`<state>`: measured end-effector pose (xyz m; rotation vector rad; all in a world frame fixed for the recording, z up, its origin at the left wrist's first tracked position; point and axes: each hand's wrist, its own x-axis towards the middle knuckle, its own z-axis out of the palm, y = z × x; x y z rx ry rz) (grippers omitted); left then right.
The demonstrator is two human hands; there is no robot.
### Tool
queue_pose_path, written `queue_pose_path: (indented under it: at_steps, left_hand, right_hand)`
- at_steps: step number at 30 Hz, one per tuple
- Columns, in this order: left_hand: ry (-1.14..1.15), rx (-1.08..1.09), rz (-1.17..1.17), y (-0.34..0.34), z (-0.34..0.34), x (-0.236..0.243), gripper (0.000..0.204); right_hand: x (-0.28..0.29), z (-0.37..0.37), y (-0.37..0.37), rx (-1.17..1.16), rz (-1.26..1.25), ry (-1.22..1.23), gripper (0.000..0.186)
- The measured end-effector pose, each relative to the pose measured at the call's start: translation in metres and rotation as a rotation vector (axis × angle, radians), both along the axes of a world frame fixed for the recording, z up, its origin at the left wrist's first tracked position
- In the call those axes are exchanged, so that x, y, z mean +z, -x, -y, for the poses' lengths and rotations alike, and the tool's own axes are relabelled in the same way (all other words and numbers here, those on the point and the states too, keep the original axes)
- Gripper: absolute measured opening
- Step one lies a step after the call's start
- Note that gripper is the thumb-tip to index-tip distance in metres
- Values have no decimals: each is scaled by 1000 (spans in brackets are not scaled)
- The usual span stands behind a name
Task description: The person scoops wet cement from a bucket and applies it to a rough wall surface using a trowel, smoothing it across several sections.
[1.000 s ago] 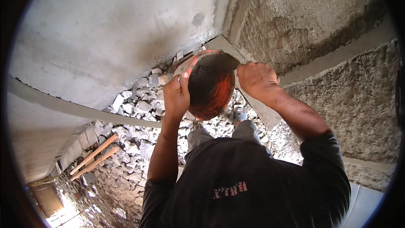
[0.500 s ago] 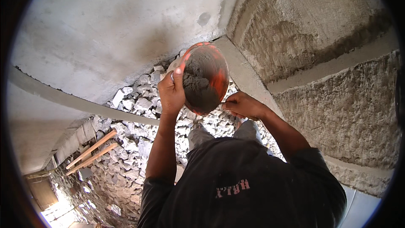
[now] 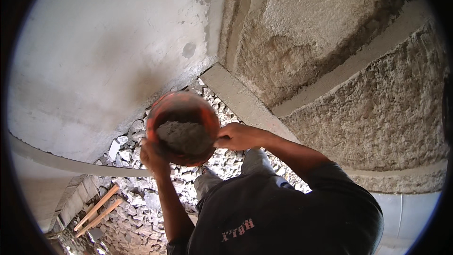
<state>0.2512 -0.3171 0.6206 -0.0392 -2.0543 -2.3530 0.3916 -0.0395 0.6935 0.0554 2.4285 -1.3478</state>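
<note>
An orange-red bowl (image 3: 204,108) holds a heap of wet grey mortar (image 3: 184,137) and sits in front of my chest, roughly level. My left hand (image 3: 153,158) cups the bowl from below at its left side. On the right rim, my right hand (image 3: 238,136) is closed over the edge. My dark shirt (image 3: 283,217) fills the lower middle of the picture, with my legs showing just below the bowl.
A smooth plastered wall (image 3: 108,52) rises on the left and a rough mortar-coated wall (image 3: 377,108) on the right, with a smooth concrete strip (image 3: 236,97) running between them. Grey stone rubble (image 3: 137,198) covers the ground. Two wooden sticks (image 3: 96,212) lie at lower left.
The bowl has come down from near the wall corner and turned level, so the mortar inside now shows. My right hand moved from above the bowl to its right rim.
</note>
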Motion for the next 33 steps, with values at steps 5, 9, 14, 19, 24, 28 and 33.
queue_pose_path:
  at_steps: [5,9,14,19,24,28,33]
  left_hand:
    - [25,364,150,-36,-9,26,47]
    - [593,625,91,-73,-3,33,49]
    - [350,803,223,-122,15,4,57]
    - [1014,723,84,-162,59,-59,55]
    - [406,481,256,-127,-21,-73,39]
    - [417,256,268,-76,-84,-60,45]
    - [786,-116,-52,-28,-130,4,55]
  right_hand:
    - [-3,-55,23,161,-66,265,32]
    - [-41,-119,39,202,283,507,26]
    - [-133,-284,41,-320,379,363,28]
    - [-60,-486,6,-993,-52,348,15]
    - [65,-417,-51,-747,-99,-186,29]
    - [27,-307,-73,-437,-41,-164,26]
    - [-19,-140,-45,-137,103,-472,20]
